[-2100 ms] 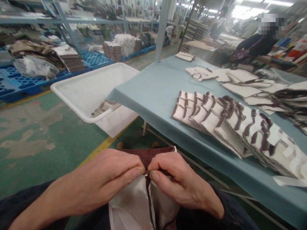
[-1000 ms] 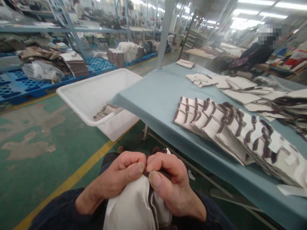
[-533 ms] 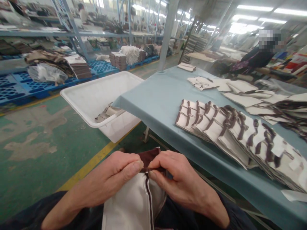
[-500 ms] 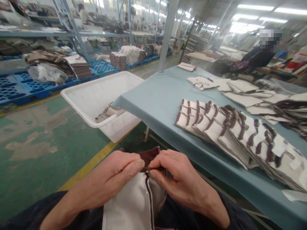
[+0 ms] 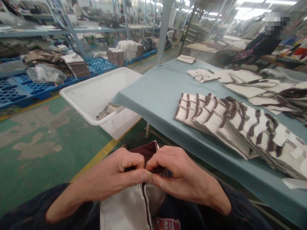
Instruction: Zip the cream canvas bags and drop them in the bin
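Note:
Low in the head view, my left hand (image 5: pixel 112 179) and my right hand (image 5: pixel 184 179) meet in my lap. Both are closed in a pinch on the top edge of a white fabric piece (image 5: pixel 124 210) with a dark seam down its middle and a maroon band (image 5: pixel 146 150) folded above the fingers. My thumbs touch at the seam. To the right, a fanned row of matching white pieces with brown straps (image 5: pixel 235 124) lies on the blue-grey table (image 5: pixel 155 89).
A white plastic tub (image 5: pixel 96 92) with a few pieces in it stands left of the table on the green floor, beside a yellow line (image 5: pixel 103 153). Blue pallets (image 5: pixel 14 92) and shelving carry stacked goods behind. A seated person (image 5: pixel 261 44) works at the far right.
Both hands kept pinching the fabric's top edge, bunching it and then spreading it. The thumbs now press together at the seam and the maroon band stands a little higher.

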Motion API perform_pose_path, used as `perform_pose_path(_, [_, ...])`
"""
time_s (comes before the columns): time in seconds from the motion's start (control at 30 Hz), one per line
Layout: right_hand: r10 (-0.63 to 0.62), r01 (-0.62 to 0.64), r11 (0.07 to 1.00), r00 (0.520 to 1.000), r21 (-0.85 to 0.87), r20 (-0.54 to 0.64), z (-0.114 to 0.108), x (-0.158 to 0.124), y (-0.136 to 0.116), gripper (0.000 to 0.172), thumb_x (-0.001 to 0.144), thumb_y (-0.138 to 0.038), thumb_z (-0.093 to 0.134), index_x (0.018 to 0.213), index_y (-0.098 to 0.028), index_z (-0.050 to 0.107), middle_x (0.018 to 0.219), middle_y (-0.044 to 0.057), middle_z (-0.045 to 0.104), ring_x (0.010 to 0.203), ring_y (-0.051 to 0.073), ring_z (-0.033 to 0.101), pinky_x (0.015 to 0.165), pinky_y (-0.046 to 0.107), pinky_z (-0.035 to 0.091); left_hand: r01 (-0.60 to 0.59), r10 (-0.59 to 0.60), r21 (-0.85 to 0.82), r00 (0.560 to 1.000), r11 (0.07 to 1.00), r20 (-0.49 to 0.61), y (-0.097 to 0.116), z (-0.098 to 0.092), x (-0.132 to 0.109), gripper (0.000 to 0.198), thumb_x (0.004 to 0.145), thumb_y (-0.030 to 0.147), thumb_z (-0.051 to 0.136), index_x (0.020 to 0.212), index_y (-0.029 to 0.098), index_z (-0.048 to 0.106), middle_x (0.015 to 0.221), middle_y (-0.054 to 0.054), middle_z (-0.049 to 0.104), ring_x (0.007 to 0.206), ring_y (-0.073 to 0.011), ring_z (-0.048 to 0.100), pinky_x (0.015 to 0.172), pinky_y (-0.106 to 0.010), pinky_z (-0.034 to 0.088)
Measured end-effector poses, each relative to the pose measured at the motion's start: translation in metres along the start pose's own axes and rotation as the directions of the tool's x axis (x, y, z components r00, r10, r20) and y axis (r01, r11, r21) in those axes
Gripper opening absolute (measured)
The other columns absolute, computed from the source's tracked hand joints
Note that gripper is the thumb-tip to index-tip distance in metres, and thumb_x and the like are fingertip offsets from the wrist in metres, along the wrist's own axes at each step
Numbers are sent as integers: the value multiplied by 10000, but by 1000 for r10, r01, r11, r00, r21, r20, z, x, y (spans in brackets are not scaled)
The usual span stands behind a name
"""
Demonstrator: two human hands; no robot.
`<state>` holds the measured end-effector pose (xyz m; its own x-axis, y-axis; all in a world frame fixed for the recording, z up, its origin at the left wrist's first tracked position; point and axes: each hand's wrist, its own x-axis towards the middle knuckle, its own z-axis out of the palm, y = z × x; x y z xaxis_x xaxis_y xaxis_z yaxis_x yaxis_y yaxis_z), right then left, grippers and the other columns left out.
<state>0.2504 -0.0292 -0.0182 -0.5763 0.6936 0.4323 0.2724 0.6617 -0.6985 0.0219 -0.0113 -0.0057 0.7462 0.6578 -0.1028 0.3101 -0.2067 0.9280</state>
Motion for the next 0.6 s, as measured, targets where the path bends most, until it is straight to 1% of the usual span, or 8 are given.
perform_pose_path(0.1, [44, -44, 999, 999, 23, 6, 1, -6, 2, 60, 942, -172, 686, 899, -213, 695, 779, -11, 746, 668, 134, 605, 707, 272, 474, -3, 7, 107, 999, 994, -37, -5, 2, -3, 425, 1052, 349, 578, 669, 193, 480, 623, 87, 385, 565, -90, 350, 523, -229, 256])
perform_pose_path(0.23, [78, -78, 997, 996, 18, -31, 3, -10, 2, 134, 831, -143, 657, 927, -213, 716, 806, 9, 756, 725, 163, 647, 737, 288, 510, -6, 30, 259, 996, 966, -87, -3, 3, -5, 384, 1049, 320, 559, 688, 192, 522, 609, 83, 442, 563, -91, 411, 545, -232, 275])
perform_pose_path(0.3, [90, -89, 996, 995, 23, -43, 3, -9, 2, 158, 806, -135, 644, 923, -211, 718, 803, 10, 757, 722, 165, 655, 736, 288, 518, 1, 40, 337, 993, 942, -113, 1, 4, -4, 352, 1038, 297, 543, 702, 191, 548, 621, 71, 488, 572, -95, 458, 555, -239, 279])
perform_pose_path(0.37, [115, -114, 993, 993, 33, -41, 1, -6, 2, 162, 806, -129, 638, 920, -211, 718, 810, 8, 763, 712, 159, 663, 736, 284, 527, -4, 66, 389, 987, 921, -144, 4, 6, -1, 314, 995, 246, 539, 686, 191, 544, 613, 66, 486, 561, -94, 462, 548, -244, 264])
perform_pose_path(0.43, [156, -156, 986, 988, 62, -9, -3, -3, 5, 145, 827, -142, 659, 938, -210, 723, 840, 8, 779, 713, 151, 678, 732, 273, 533, -34, 102, 372, 981, 928, -165, 4, 7, 2, 283, 917, 184, 540, 637, 194, 495, 578, 77, 409, 523, -84, 394, 520, -241, 238])
perform_pose_path(0.5, [206, -209, 975, 978, 80, 41, -8, -2, 12, 113, 860, -217, 734, 973, -202, 739, 880, 16, 792, 741, 152, 693, 729, 266, 531, -74, 123, 280, 979, 957, -163, 2, 6, 3, 272, 861, 147, 523, 611, 203, 432, 561, 85, 333, 498, -80, 319, 490, -234, 226])
perform_pose_path(0.53, [237, -241, 967, 970, 81, 60, -10, -1, 17, 141, 868, -279, 780, 978, -197, 749, 881, 16, 789, 747, 153, 690, 719, 263, 522, -99, 137, 222, 977, 970, -165, 1, 4, 3, 275, 856, 140, 510, 610, 209, 407, 559, 86, 317, 493, -82, 302, 480, -231, 231])
perform_pose_path(0.6, [308, -314, 946, 948, 84, 85, -12, -2, 27, 260, 854, -412, 848, 957, -189, 764, 833, 2, 757, 720, 146, 652, 681, 254, 488, -162, 183, 125, 966, 979, -185, -2, 0, 0, 296, 888, 149, 488, 625, 220, 373, 559, 82, 319, 494, -89, 312, 484, -233, 265])
